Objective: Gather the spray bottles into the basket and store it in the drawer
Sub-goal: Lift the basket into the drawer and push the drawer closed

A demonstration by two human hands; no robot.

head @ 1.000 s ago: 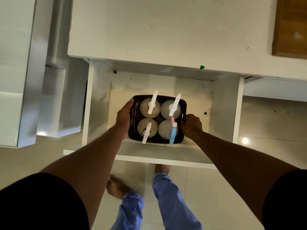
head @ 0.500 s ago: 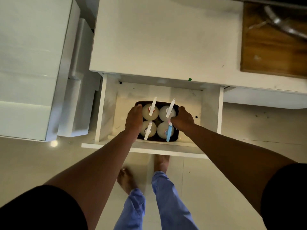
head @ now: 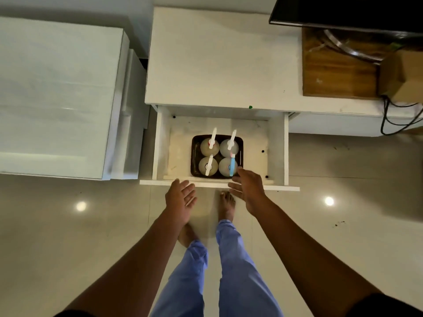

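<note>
Head view: basket (head: 194, 156) sits in the drawer (head: 277, 143), four bottles (head: 209, 146) upright, nozzles pointing away; left hand (head: 180, 199) and right hand (head: 248, 187) hover nearer, spread, empty.

The person wears a black top with short sleeves: the left sleeve (head: 68, 313) shows only as a dark edge at the bottom of the view, and the right sleeve (head: 386, 305) ends above the elbow, leaving both forearms bare. The left hand (head: 180, 197) and right hand (head: 248, 187) carry no rings, watch or gloves. The trousers (head: 231, 271) are light blue, loose, and creased at the cuffs. Both feet are bare; the right foot (head: 226, 204) shows its toes, and the left foot (head: 186, 234) is partly hidden.
</note>
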